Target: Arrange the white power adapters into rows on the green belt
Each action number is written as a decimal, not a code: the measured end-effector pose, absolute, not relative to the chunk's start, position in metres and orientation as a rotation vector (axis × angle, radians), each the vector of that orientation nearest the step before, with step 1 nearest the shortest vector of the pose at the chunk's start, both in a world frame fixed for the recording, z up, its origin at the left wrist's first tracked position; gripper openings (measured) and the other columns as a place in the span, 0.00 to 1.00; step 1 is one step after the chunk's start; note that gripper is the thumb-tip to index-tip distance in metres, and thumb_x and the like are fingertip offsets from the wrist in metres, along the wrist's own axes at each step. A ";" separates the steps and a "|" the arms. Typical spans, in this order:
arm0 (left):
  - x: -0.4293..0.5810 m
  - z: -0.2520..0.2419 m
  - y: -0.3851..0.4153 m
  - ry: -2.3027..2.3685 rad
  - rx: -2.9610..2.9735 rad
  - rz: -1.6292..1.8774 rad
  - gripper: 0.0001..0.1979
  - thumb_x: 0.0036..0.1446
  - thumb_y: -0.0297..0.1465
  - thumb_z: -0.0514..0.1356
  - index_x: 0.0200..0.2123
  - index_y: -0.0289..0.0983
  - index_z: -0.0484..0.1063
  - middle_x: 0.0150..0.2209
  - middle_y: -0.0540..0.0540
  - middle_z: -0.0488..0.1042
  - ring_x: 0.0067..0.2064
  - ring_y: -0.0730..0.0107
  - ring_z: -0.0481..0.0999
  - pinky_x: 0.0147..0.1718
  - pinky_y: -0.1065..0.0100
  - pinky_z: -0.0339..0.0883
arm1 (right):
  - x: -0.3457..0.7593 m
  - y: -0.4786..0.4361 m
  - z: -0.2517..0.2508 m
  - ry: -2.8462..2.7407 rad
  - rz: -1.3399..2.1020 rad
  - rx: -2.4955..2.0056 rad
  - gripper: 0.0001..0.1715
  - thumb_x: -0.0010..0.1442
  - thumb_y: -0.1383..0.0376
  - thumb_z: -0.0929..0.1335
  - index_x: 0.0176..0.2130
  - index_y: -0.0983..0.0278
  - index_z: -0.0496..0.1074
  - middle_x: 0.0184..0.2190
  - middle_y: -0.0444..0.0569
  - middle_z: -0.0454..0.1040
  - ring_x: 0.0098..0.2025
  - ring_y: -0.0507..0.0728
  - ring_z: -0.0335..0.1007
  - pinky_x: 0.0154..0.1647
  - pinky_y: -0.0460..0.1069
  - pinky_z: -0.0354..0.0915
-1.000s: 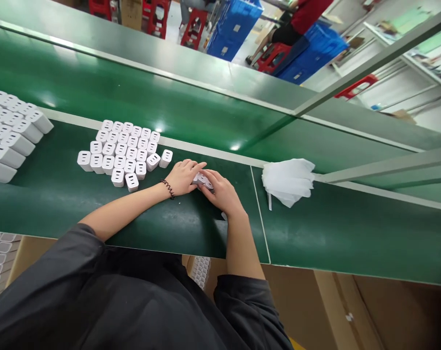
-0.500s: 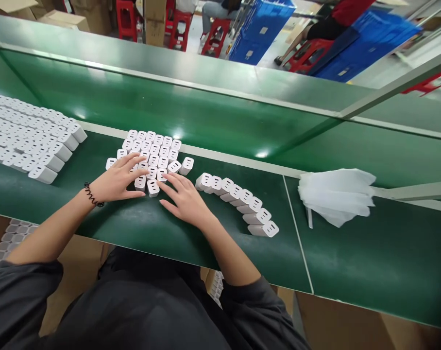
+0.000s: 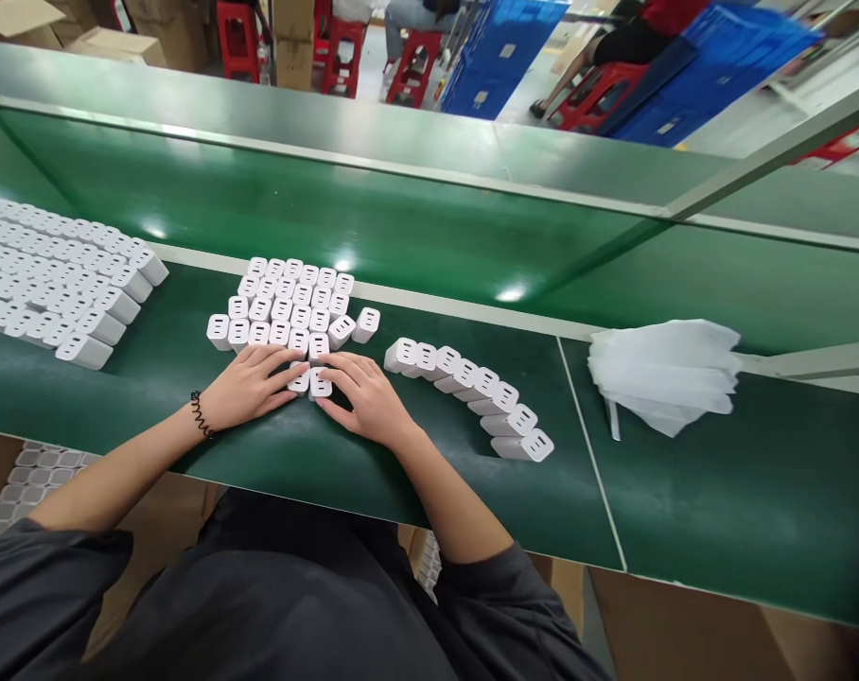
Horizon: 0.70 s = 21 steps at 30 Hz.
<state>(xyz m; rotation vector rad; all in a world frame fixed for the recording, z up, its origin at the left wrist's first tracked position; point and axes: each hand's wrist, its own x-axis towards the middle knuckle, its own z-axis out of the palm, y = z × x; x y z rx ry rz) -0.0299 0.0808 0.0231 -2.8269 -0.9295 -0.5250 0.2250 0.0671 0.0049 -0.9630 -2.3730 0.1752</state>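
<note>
White two-slot blocks (image 3: 281, 310) stand upright in close rows on the green bench (image 3: 415, 473). At the front of this group, my left hand (image 3: 254, 386) touches the left side of a front block (image 3: 298, 378), its fingers slightly bent and apart. My right hand (image 3: 368, 397) lies against the right side of the neighbouring front block (image 3: 320, 382), fingers spread. Neither hand is closed round a block. Two blocks at the group's right side stand askew, one of them (image 3: 366, 324) a little apart. A curved row of several leaning blocks (image 3: 466, 376) is right of my right hand.
A large group of white blocks (image 3: 46, 274) covers the bench at far left. Thin white sheets (image 3: 663, 374) lie to the right. A low green wall (image 3: 415, 222) runs behind the bench. Beyond it are blue crates (image 3: 504, 57), red stools (image 3: 237, 43) and seated people.
My left hand has moved down and slightly right, off the blocks' tops, to the front pair. My right hand has shifted slightly. The rows' left and front blocks are now straighter.
</note>
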 end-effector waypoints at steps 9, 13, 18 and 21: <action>-0.008 0.032 0.104 -1.039 -2.849 -0.712 0.19 0.66 0.46 0.57 0.51 0.42 0.75 0.53 0.42 0.77 0.53 0.55 0.74 0.51 0.55 0.68 | 0.237 0.071 0.002 -2.410 0.234 -0.989 0.29 0.67 0.52 0.67 0.61 0.64 0.67 0.63 0.58 0.69 0.65 0.64 0.64 0.64 0.60 0.64; -0.011 0.023 0.104 -1.137 -2.841 -0.777 0.18 0.69 0.34 0.53 0.59 0.44 0.71 0.57 0.44 0.76 0.55 0.57 0.73 0.54 0.54 0.68 | 0.236 0.070 0.001 -2.413 0.191 -1.024 0.29 0.67 0.51 0.67 0.61 0.62 0.69 0.64 0.59 0.67 0.63 0.64 0.65 0.62 0.61 0.66; -0.004 0.017 0.107 -1.047 -2.951 -0.622 0.23 0.69 0.30 0.50 0.64 0.47 0.67 0.63 0.47 0.71 0.61 0.57 0.70 0.57 0.54 0.65 | 0.233 0.068 0.001 -2.473 0.174 -0.953 0.19 0.68 0.56 0.67 0.56 0.57 0.75 0.61 0.55 0.71 0.59 0.62 0.69 0.58 0.58 0.70; -0.005 0.017 0.109 -1.012 -2.935 -0.629 0.21 0.69 0.30 0.51 0.62 0.46 0.69 0.61 0.48 0.73 0.60 0.57 0.71 0.55 0.54 0.64 | 0.234 0.068 0.002 -2.458 0.162 -0.898 0.17 0.69 0.59 0.66 0.53 0.59 0.76 0.57 0.54 0.75 0.56 0.60 0.72 0.56 0.56 0.71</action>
